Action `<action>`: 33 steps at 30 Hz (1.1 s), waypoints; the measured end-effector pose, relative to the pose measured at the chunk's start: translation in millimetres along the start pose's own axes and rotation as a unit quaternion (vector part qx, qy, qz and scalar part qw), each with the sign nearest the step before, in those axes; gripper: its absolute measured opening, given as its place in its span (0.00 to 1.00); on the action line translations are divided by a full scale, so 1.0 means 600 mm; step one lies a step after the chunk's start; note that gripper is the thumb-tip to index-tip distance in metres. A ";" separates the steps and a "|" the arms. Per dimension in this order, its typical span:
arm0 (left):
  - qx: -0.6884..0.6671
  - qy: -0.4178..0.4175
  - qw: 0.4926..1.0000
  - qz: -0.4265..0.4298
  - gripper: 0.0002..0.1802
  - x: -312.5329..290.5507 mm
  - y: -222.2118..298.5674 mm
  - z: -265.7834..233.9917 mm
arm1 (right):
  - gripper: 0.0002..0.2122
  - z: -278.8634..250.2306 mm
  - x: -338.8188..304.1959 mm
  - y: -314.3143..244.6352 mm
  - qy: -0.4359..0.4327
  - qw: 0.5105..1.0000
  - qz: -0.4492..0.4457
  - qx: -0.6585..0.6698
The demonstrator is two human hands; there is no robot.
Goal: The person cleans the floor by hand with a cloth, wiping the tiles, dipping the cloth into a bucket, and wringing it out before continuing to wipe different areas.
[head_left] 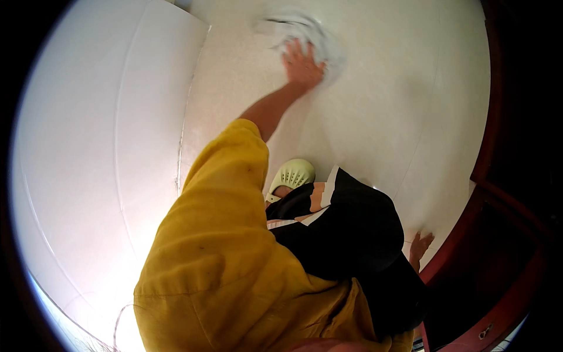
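My left hand (304, 66) reaches far forward at the end of a yellow sleeve. It presses down with spread fingers on a pale grey-white cloth (319, 44) that lies on the floor. Motion smears the cloth, and its outline is hard to make out. Off to the right, past my dark-clad knee, part of my right hand (421, 245) shows against the floor with its fingers apart. Nothing shows in it; the knee hides its wrist and forearm.
A pale tiled floor (375, 111) stretches ahead. My light-green clog (295, 172) stands between the arm and the black trouser leg (358, 229). On the left rises a white panel (105, 117). Dark red wooden furniture (498, 258) lines the right side.
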State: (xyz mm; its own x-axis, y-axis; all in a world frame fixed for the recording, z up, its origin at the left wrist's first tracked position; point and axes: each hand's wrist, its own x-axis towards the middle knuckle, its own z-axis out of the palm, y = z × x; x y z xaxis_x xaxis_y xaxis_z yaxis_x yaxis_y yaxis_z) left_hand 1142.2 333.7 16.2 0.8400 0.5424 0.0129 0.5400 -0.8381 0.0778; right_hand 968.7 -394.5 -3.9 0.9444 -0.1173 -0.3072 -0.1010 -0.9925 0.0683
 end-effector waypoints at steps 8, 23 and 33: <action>-0.097 -0.046 0.969 0.222 0.40 -0.201 0.184 -0.034 | 0.36 -0.025 0.010 -0.052 -0.071 0.996 0.040 0.027; -0.075 -0.077 0.915 0.388 0.41 -0.211 0.099 -0.074 | 0.36 -0.012 -0.015 -0.058 0.016 0.979 0.033 0.203; 0.022 0.069 0.991 -0.115 0.40 -0.114 -0.275 0.027 | 0.34 0.048 -0.013 -0.016 0.086 0.969 0.015 0.230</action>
State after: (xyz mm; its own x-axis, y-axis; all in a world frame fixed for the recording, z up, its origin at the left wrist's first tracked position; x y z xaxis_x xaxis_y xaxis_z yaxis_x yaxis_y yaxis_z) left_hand 996.2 433.8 -13.4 0.6808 0.7196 0.1369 0.7205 -0.6915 0.0520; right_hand 953.0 -384.9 -29.7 0.9732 -0.1783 -0.1455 -0.2205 -0.9033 -0.3680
